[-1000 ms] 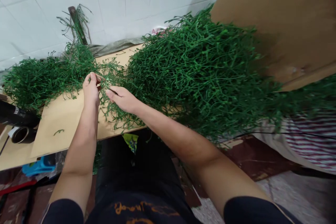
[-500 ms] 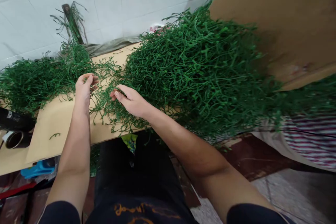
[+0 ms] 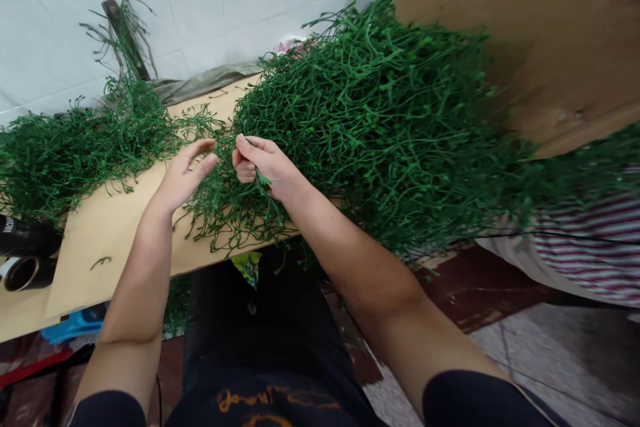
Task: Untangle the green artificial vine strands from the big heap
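A large heap of thin green plastic-like stems (image 3: 370, 113) covers the middle and right of a cardboard-topped table (image 3: 120, 233). Another green pile (image 3: 65, 153) lies at the left. My right hand (image 3: 257, 163) is closed on a green stem at the near left edge of the large heap, and a forked green tip shows below its fingers. Just left of it, my left hand (image 3: 190, 173) has its thumb and fingers apart, with nothing visible between them. Loose stems lie under and between both hands.
A black cup (image 3: 30, 273) and a dark bottle (image 3: 27, 237) stand at the left edge. Behind the left pile, an upright wooden stick (image 3: 125, 37) carries stems. A large cardboard sheet (image 3: 540, 33) rises at the right. Striped fabric (image 3: 590, 253) shows at the lower right.
My right hand has moved up and right, its fingers closing around a stem. My left hand has moved right, towards my right hand, and its fingers have spread.
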Demonstrator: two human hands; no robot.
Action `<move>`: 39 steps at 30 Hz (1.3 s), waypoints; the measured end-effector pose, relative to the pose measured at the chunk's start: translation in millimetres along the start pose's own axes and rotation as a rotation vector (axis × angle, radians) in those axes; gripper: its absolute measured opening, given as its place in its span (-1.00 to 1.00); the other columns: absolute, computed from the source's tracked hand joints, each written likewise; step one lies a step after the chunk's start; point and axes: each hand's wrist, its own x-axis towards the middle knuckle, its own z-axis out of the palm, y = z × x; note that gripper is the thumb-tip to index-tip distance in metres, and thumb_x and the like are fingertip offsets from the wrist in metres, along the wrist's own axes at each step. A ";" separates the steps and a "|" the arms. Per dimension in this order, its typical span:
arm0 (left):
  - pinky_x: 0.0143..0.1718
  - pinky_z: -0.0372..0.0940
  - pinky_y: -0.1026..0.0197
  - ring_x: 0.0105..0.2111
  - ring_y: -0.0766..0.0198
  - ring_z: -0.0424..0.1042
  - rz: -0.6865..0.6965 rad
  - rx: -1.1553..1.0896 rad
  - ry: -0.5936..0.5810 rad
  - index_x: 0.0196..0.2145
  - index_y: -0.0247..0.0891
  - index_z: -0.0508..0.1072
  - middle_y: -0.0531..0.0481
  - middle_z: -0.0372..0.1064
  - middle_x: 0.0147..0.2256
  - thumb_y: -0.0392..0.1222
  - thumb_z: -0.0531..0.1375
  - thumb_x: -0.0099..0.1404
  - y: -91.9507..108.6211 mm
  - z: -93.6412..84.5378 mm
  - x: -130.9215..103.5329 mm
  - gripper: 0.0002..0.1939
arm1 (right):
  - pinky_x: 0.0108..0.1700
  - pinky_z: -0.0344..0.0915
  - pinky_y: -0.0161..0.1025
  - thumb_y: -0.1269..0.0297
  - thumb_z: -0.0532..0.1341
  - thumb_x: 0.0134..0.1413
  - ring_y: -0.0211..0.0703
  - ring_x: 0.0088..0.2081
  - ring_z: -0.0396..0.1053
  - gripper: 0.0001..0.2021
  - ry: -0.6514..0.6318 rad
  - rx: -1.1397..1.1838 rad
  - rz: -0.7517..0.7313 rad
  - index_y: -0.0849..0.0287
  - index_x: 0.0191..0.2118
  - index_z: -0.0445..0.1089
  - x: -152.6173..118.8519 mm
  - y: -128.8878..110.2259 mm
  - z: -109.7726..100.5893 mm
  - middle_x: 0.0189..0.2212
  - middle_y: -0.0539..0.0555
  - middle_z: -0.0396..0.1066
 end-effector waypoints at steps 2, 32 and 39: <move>-0.11 0.32 0.12 -0.17 0.15 0.43 -0.044 -0.027 -0.201 -0.21 -0.28 0.44 -0.10 0.46 -0.23 0.03 0.21 0.09 4.8 6.0 1.4 -0.63 | -0.68 -0.14 -0.44 -0.10 0.19 -0.04 -0.51 -0.73 -0.17 -0.56 -0.006 0.040 0.000 0.19 -0.58 0.17 2.5 -2.0 0.4 -0.78 -0.21 -0.13; -0.40 0.17 0.22 -0.51 0.29 0.24 -0.057 0.162 0.289 -0.51 -0.19 0.23 0.04 0.22 -0.55 0.17 -0.09 0.29 -10.1 39.3 -41.6 -0.57 | -0.41 0.19 -0.35 0.01 0.13 0.08 -0.38 -0.57 0.21 -0.60 0.283 0.027 0.101 0.23 -0.59 0.27 42.9 13.3 26.8 -0.64 -0.04 0.29; -0.51 0.12 0.26 -0.57 0.35 0.18 -0.204 -0.146 0.246 -0.44 -0.21 0.22 0.05 0.16 -0.54 0.33 -0.02 0.16 -19.6 37.9 -29.0 -0.50 | -0.42 0.16 -0.39 0.15 0.14 0.10 -0.42 -0.55 0.17 -0.63 0.176 -0.124 0.076 0.27 -0.62 0.27 34.2 9.5 40.1 -0.63 -0.04 0.28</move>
